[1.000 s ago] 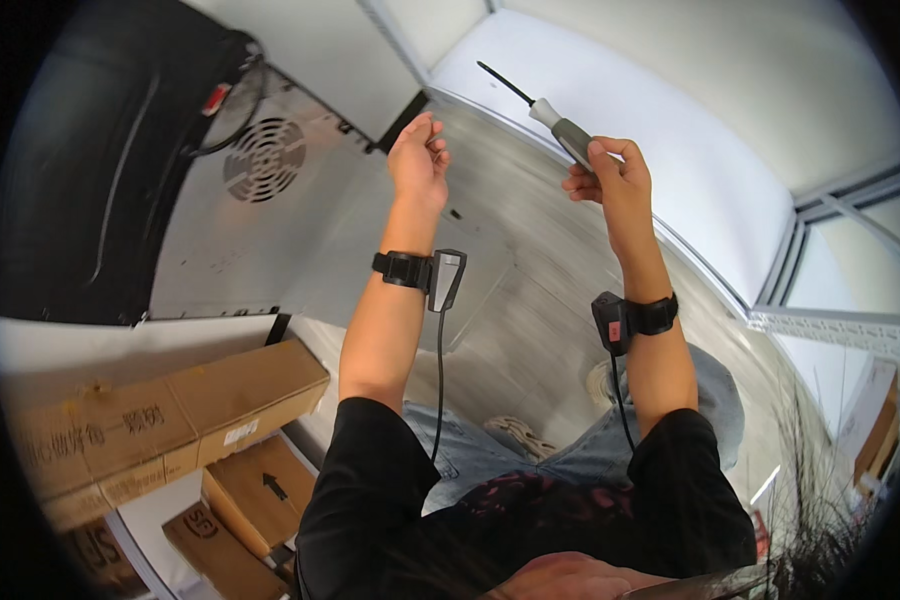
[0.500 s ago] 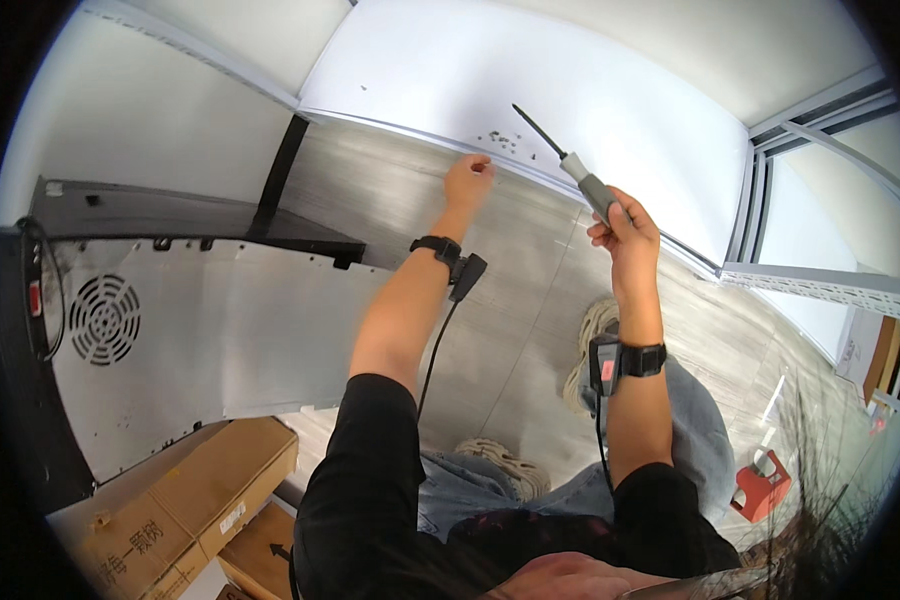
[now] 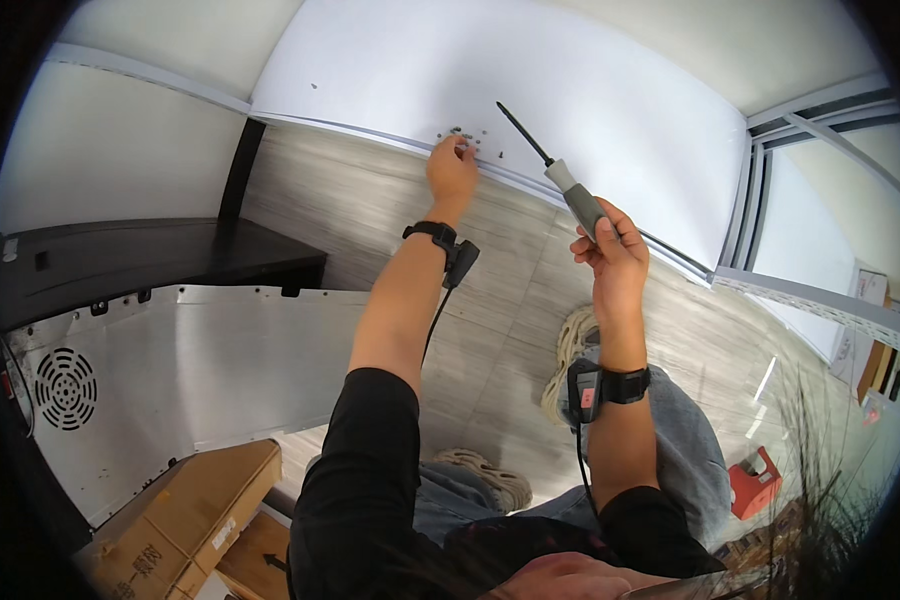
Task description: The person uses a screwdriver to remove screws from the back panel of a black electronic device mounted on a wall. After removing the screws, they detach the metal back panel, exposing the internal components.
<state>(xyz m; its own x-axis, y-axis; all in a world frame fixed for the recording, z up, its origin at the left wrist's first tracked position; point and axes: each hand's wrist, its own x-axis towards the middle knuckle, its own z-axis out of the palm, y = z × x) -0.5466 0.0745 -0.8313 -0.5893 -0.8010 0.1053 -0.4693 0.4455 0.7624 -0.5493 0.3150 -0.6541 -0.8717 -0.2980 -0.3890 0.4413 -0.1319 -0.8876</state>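
My right hand (image 3: 615,250) grips a screwdriver (image 3: 580,207) by its grey handle. The dark shaft points up and to the left over a white surface (image 3: 610,110). Several small screws (image 3: 477,141) lie loosely together near the front edge of that surface. At them is my left hand (image 3: 452,175), thumb and fingers curled together at the tips. Whether a screw is between those fingertips is too small to tell. Each wrist wears a black strap with a small cabled device.
A metal panel with a round vent (image 3: 220,360) stands at left beside a black ledge (image 3: 160,255). Cardboard boxes (image 3: 190,510) lie at lower left. On the floor at right is a red object (image 3: 754,487). A metal frame (image 3: 820,300) borders the right.
My left hand has moved forward from the edge of the white surface to the screws. The right hand still holds the screwdriver in much the same pose. The whole view has shifted slightly.
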